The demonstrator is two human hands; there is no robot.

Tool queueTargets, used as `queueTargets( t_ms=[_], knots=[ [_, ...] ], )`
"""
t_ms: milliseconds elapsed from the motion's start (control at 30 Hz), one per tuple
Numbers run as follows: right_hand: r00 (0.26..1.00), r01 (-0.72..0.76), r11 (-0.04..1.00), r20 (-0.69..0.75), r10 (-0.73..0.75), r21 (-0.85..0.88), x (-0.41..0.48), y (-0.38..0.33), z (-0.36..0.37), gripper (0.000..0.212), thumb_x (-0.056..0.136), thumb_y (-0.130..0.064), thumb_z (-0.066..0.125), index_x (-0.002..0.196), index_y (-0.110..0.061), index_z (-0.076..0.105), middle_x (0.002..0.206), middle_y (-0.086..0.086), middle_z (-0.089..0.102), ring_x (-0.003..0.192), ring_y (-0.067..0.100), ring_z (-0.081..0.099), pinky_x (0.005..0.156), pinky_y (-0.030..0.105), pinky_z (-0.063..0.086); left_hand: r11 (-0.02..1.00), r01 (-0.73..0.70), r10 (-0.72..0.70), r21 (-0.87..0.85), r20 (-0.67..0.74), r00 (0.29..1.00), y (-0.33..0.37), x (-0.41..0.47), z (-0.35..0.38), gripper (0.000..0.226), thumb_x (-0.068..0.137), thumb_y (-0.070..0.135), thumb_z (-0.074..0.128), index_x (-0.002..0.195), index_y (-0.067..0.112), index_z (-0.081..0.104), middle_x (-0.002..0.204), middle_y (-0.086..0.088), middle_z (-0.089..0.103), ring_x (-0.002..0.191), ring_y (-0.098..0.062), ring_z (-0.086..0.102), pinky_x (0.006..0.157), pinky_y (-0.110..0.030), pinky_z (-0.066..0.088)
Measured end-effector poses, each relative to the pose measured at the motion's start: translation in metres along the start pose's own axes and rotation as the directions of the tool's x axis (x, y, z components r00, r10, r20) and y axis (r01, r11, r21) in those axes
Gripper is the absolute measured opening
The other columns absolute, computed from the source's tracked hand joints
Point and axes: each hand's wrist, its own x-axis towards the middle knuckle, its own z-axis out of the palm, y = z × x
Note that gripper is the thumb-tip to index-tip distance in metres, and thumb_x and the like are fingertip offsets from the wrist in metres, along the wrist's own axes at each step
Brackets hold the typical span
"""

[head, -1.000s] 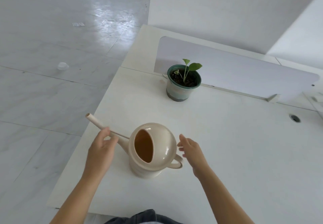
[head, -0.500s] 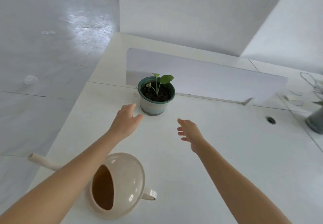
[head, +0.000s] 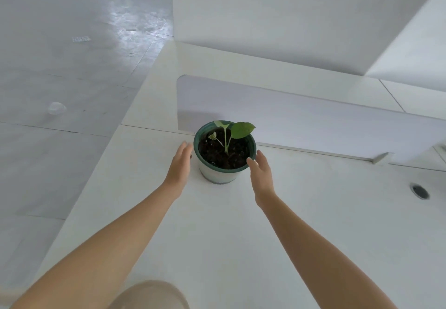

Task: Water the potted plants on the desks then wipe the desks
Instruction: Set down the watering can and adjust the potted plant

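Left hand (head: 179,164), right hand (head: 261,176) now beside green-rimmed seedling pot (head: 218,176), each grip apart.

A pale partition panel (head: 301,125) stands upright, a dark grommet (head: 420,191) lies right, a clear object (head: 56,108) on the floor (head: 60,55)

1. A pale grey tiled floor (head: 60,67) is stretching away on the left, and a patch of soft glare (head: 135,21) is shining off its far tiles.
2. A plain white wall (head: 277,19) is rising behind the furniture, with a second white face (head: 415,43) angling off at the right.
3. A white desk (head: 229,224) is filling the foreground. A pale lavender divider panel (head: 301,125) is standing along its far edge, and another white desktop (head: 241,67) is lying beyond.
4. A round cable grommet (head: 420,191) is sitting in the desk at the right.
5. A small clear round object (head: 56,108) is lying on the floor.
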Motion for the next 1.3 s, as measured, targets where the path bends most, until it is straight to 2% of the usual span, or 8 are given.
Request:
queueTargets(
  t_ms=[100, 200, 467, 733, 900, 1033, 1167, 1300],
  knots=[
    [0.998, 0.066, 0.997, -0.009, -0.066, 0.036, 0.008, 0.01, 0.007, 0.044, 0.094, -0.013, 0.038, 0.138, -0.02, 0.039, 0.125, -0.008, 0.053, 0.105, -0.003, 0.049, 0.084, 0.012, 0.036, 0.999, 0.009, -0.008, -0.048, 0.021, 1.0, -0.001, 0.017, 0.003, 0.085, 0.072, 0.062, 0.033, 0.146, 0.021, 0.023, 0.152, 0.003, 0.032, 0.136, -0.011, 0.033, 0.117, -0.043, 0.018],
    [0.996, 0.085, 0.993, -0.032, -0.083, 0.08, 0.013, 0.019, 0.009, 0.043, 0.096, -0.017, 0.036, 0.139, -0.023, 0.037, 0.132, -0.008, 0.05, 0.118, 0.004, 0.044, 0.094, 0.019, 0.031, 0.997, -0.025, 0.028, -0.071, 0.043, 0.999, -0.007, 0.032, 0.008, 0.09, 0.067, 0.069, 0.035, 0.146, 0.028, 0.023, 0.152, 0.006, 0.031, 0.139, -0.01, 0.028, 0.117, -0.042, 0.019],
    [0.998, 0.067, 0.995, -0.016, -0.066, 0.08, 0.025, 0.019, 0.011, 0.045, 0.098, -0.031, 0.03, 0.143, -0.025, 0.03, 0.143, -0.01, 0.04, 0.131, 0.008, 0.036, 0.102, 0.021, 0.026, 0.993, -0.07, 0.078, -0.097, 0.091, 0.993, -0.014, 0.027, 0.019, 0.075, 0.076, 0.058, 0.035, 0.145, 0.032, 0.02, 0.153, 0.008, 0.027, 0.14, -0.008, 0.025, 0.117, -0.043, 0.018],
    [0.999, -0.016, 0.998, 0.039, 0.013, 0.057, 0.046, 0.006, -0.005, 0.063, 0.094, -0.051, 0.025, 0.147, -0.019, 0.02, 0.156, -0.007, 0.02, 0.143, 0.011, 0.018, 0.116, 0.032, 0.014, 0.99, -0.08, 0.08, -0.119, -0.004, 0.997, -0.027, 0.004, 0.019, 0.061, 0.097, 0.041, 0.028, 0.147, 0.03, -0.005, 0.158, 0.008, 0.007, 0.144, -0.01, 0.013, 0.119, -0.042, 0.012],
    [0.999, 0.046, 0.988, -0.02, -0.044, 0.146, 0.021, 0.021, 0.0, 0.061, 0.092, -0.049, 0.029, 0.147, -0.024, 0.018, 0.155, -0.007, 0.019, 0.142, 0.011, 0.021, 0.118, 0.041, 0.019, 0.99, -0.092, 0.091, -0.104, -0.011, 0.996, -0.01, 0.027, 0.015, 0.062, 0.092, 0.052, 0.028, 0.147, 0.032, 0.009, 0.157, 0.008, 0.014, 0.143, -0.009, 0.016, 0.118, -0.043, 0.013],
    [1.0, 0.004, 0.973, 0.013, -0.007, 0.23, 0.019, 0.014, 0.014, 0.053, 0.097, -0.045, 0.021, 0.147, -0.027, 0.018, 0.155, -0.009, 0.019, 0.142, 0.008, 0.019, 0.118, 0.036, 0.016, 0.996, -0.052, 0.055, -0.066, 0.039, 0.998, -0.015, 0.035, 0.022, 0.086, 0.07, 0.075, 0.03, 0.144, 0.031, 0.025, 0.153, 0.008, 0.028, 0.141, -0.007, 0.024, 0.118, -0.043, 0.017],
    [0.999, -0.032, 0.982, 0.025, 0.027, 0.186, 0.029, 0.001, 0.016, 0.055, 0.096, -0.046, 0.02, 0.147, -0.025, 0.018, 0.155, -0.008, 0.02, 0.142, 0.009, 0.018, 0.112, 0.028, 0.015, 0.993, -0.074, 0.074, -0.089, 0.003, 0.997, -0.01, 0.013, 0.034, 0.064, 0.093, 0.051, 0.025, 0.149, 0.026, 0.006, 0.157, 0.01, 0.012, 0.143, -0.007, 0.013, 0.118, -0.032, 0.007],
    [0.999, -0.034, 0.994, -0.019, 0.036, 0.108, 0.026, -0.009, 0.008, 0.055, 0.095, -0.049, 0.02, 0.147, -0.031, 0.014, 0.156, -0.006, 0.018, 0.143, 0.014, 0.017, 0.114, 0.035, 0.016, 0.997, -0.071, 0.073, 0.027, -0.09, 0.993, -0.002, -0.003, 0.026, 0.058, 0.097, 0.043, 0.022, 0.149, 0.022, 0.008, 0.158, 0.007, 0.007, 0.145, -0.009, 0.006, 0.115, -0.031, 0.007]
  ],
)
